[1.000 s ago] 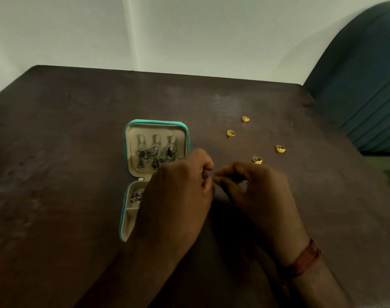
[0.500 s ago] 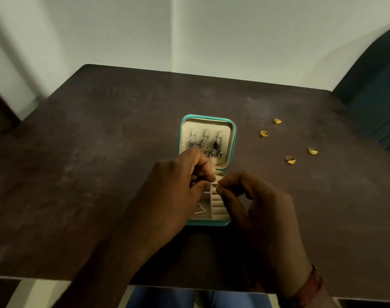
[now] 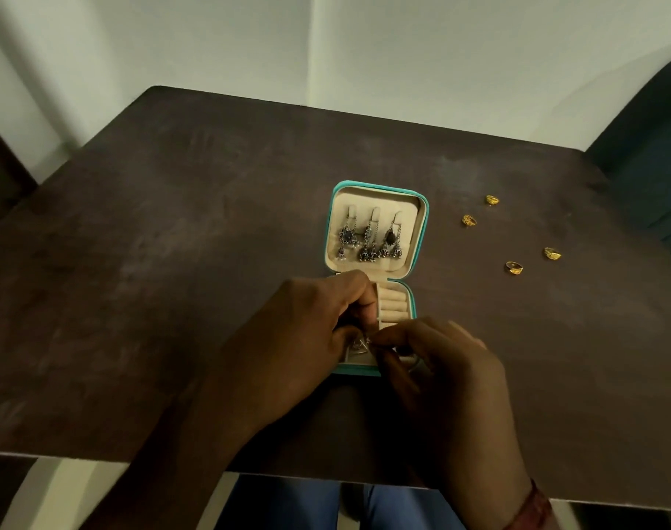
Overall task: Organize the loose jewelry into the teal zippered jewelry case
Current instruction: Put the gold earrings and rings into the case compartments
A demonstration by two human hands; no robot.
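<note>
An open teal zippered jewelry case with cream lining lies on a dark brown worktop, and a person's two hands meet over its near half. The left hand covers the case's left side with curled fingers; I cannot tell whether they grip anything. The right hand comes in from the case's near right corner, thumb and forefinger pinched tight on a small silver triangular piece of jewelry, which sits low in the near compartment.

The step in hand looks like seating this piece. It probably goes best lowered flat into the compartment and released only once it rests on the lining, with the left hand steadying the case so it does not slide.

The raised lid of the case holds dark silver dangling earrings, hung in a row. In the base, padded cream ring rolls show no rings. Four loose gold rings lie scattered right of the case, well apart from it, not yet stored.
</note>
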